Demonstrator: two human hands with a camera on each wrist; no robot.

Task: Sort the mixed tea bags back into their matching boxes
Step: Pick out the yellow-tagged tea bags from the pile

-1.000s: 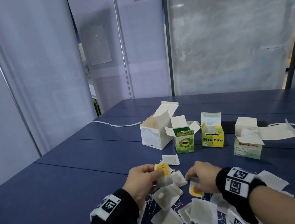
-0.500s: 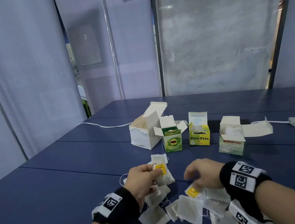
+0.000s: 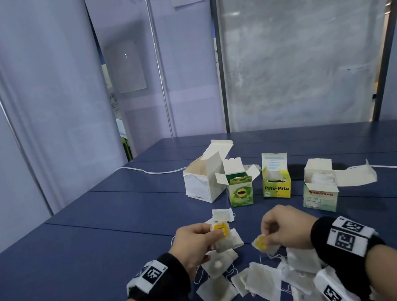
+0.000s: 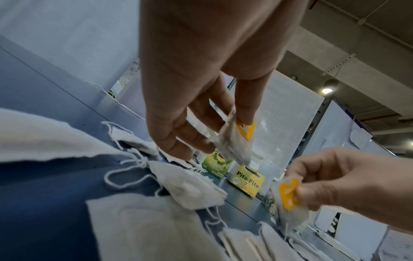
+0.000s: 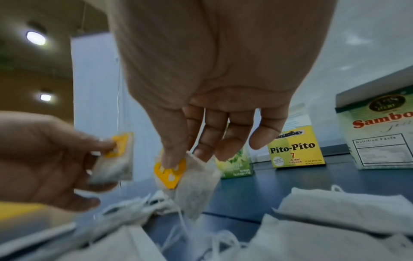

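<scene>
The left hand [image 3: 196, 243] is raised just above the blue surface [image 3: 103, 237], its grip pinching a tea bag [image 3: 224, 241] with a yellow tag [image 3: 220, 229] between thumb and fingertips; in the left wrist view the bag hangs below the fingers [image 4: 245, 104] with the tag pressed at its top. The right hand [image 3: 288, 228] is near it on the right, its grip pinching a second bag [image 5: 196, 185] by its yellow tag [image 3: 260, 242], thumb on the tag and the pouch dangling with its string trailing down into the pile. The two hands are close together but apart. Beneath and near them lies a loose pile of white tea bags [image 3: 258, 280] with tangled strings, spread over the near part of the surface. Farther off, four open boxes stand in a row: a plain white box [image 3: 200, 185] at the left, a green box [image 3: 241, 191] touching it, a yellow Pito-Pito box [image 3: 276, 185] just right of that, and a pale Sambong box [image 3: 320, 196] at the right with white bags showing in its open top. A white cable [image 3: 145, 172] runs across the far left of the surface behind the boxes.
</scene>
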